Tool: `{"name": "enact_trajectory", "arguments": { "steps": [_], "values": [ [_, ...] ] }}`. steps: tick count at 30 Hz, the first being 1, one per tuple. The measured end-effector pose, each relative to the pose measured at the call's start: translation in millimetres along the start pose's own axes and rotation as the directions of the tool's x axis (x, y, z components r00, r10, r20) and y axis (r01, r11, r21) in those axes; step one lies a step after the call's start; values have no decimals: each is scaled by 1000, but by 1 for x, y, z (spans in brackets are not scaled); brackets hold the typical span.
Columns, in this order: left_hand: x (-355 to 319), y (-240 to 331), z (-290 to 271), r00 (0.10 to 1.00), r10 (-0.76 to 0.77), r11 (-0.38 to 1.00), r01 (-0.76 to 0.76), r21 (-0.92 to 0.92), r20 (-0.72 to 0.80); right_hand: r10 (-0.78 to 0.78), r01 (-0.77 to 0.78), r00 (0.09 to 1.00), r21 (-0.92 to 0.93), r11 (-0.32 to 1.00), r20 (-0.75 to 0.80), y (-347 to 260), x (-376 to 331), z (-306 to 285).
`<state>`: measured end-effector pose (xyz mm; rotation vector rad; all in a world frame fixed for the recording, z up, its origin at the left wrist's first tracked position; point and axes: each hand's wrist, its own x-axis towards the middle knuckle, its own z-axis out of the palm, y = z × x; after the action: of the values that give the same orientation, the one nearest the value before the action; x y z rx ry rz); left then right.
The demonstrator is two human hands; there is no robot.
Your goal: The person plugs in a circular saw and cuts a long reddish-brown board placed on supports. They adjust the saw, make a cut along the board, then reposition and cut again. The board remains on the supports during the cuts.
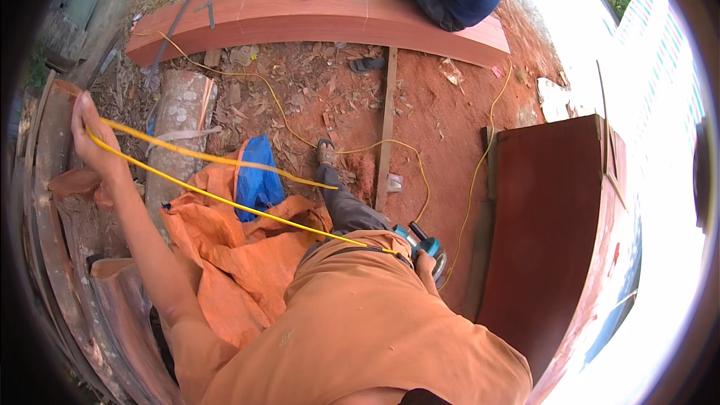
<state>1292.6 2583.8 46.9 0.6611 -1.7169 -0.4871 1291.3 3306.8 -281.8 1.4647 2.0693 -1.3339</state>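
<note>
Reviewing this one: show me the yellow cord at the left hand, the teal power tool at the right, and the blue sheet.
Yellow cord (225,158): head view, on its upper strand.
Teal power tool (429,245): head view, on its housing.
Blue sheet (257,176): head view, mid-folds.
</note>
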Motion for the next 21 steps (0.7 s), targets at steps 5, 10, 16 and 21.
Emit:
{"name": "enact_trajectory", "arguments": {
  "steps": [5, 10, 16, 21],
  "values": [
    [42, -43, 31, 948, 316, 896, -286, 340, -37, -140, 127, 990, -259, 958, -32, -65, 7, 76],
    [109, -31, 95, 884, 460, 872, -432, 230, -85, -229, 233, 972, -85, 969, 49, -124, 10, 136],
    [159, -36, 142, 998, -24, 974, 10, 225, 60, -285, 272, 943, 93, 958, 171, -181, -1, 203],
    [193, -84, 177, 884, -253, 963, 268, 18, 394, -326, 346, 935, -152, 926, 143, -214, -22, 248]
  ]
}}
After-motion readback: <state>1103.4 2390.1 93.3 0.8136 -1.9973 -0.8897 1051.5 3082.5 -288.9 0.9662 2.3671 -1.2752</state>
